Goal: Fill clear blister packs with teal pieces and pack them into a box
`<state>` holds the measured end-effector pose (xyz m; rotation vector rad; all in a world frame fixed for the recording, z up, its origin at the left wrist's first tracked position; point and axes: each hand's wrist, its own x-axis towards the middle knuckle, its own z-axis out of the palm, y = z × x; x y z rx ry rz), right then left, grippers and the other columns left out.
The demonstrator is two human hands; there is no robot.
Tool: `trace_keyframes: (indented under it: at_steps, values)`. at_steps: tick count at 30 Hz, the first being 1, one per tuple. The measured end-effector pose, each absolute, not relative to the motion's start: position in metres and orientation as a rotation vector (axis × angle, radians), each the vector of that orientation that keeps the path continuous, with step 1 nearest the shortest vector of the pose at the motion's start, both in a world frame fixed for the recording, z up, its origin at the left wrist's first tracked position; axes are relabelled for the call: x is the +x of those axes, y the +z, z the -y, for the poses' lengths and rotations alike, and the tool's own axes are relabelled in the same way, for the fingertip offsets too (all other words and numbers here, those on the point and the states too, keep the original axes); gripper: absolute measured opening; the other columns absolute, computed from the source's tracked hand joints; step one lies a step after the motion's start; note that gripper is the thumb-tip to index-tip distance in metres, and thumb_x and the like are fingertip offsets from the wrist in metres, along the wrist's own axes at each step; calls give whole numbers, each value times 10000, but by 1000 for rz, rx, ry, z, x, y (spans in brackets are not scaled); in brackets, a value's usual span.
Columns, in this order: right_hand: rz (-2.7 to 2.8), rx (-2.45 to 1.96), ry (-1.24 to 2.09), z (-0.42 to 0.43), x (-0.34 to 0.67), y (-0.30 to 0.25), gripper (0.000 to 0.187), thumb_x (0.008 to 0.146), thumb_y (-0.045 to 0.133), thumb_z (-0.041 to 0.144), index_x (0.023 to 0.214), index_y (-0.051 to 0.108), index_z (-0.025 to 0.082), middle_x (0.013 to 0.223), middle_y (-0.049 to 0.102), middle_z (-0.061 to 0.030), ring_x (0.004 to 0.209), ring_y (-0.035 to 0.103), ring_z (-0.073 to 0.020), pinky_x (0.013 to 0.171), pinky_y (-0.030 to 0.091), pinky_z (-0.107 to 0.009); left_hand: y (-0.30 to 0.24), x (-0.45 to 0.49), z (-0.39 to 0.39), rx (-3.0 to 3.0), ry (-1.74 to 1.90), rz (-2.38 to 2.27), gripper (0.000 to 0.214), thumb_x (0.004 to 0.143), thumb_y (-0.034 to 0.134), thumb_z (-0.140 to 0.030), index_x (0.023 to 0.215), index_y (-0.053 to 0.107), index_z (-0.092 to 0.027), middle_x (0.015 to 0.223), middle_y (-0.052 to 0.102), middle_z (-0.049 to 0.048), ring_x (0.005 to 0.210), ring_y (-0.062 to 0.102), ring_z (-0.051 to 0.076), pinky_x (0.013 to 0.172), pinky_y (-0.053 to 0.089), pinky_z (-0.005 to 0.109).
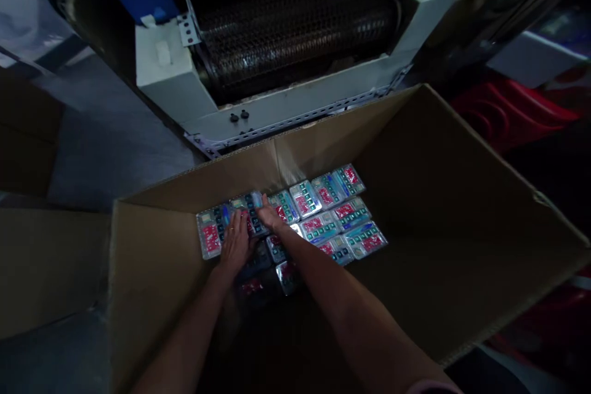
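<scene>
Inside a large open cardboard box (443, 197), several flat blister packs (323, 215) with red and teal printed cards lie in overlapping rows on the bottom. My left hand (234, 241) rests with its fingers spread on the packs near the left end of the rows. My right hand (268, 212) reaches in beside it, and its fingers appear to pinch a tilted blister pack (253, 204). More packs (272, 274) sit in shadow below my hands, partly hidden by my wrists and forearms.
Beyond the box's far wall stands a machine with a dark metal mesh belt (295, 31) in a pale housing (286, 108). Red plastic crates (512, 111) lie at the right, with flattened cardboard (46, 265) on the grey floor at the left.
</scene>
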<state>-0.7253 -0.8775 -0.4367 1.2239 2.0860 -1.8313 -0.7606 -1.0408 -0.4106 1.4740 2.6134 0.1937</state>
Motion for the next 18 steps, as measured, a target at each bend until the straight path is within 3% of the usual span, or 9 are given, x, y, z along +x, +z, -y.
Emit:
trace_keyframes:
  at_steps: [3, 7, 12, 18]
  values:
    - [-1968, 1238, -1895, 871, -719, -427, 785, 828, 542, 349, 1552, 324, 141, 1570, 403, -105, 1426, 410, -288, 1170, 358, -405, -402, -753, 1035, 1537, 122, -2648, 728, 876, 594, -298, 1511, 341, -44, 1605, 274, 266, 1497, 251, 403, 1160, 312, 581]
    - [-1906, 1261, -1936, 870, -714, -417, 799, 814, 547, 343, 1539, 325, 91, 1568, 386, -164, 1431, 390, -339, 1172, 337, -461, -392, -742, 1029, 1603, 46, -2635, 738, 850, 611, -244, 1509, 354, -36, 1617, 259, 247, 1504, 240, 384, 1176, 288, 551]
    - [-1932, 1302, -1966, 869, -710, -408, 782, 811, 552, 323, 1524, 337, 85, 1559, 392, -177, 1456, 346, -326, 1192, 297, -453, -385, -739, 1024, 1577, -23, -2601, 737, 849, 605, -230, 1522, 357, -62, 1617, 277, 222, 1504, 251, 370, 1184, 274, 541]
    - [-1982, 1332, -2004, 868, -707, -408, 738, 860, 482, 405, 1525, 336, 120, 1473, 495, -169, 1415, 404, -324, 1169, 316, -491, -378, -736, 1026, 1557, -19, -2569, 824, 823, 647, -243, 1553, 300, -84, 1634, 232, 214, 1517, 213, 368, 1198, 247, 538]
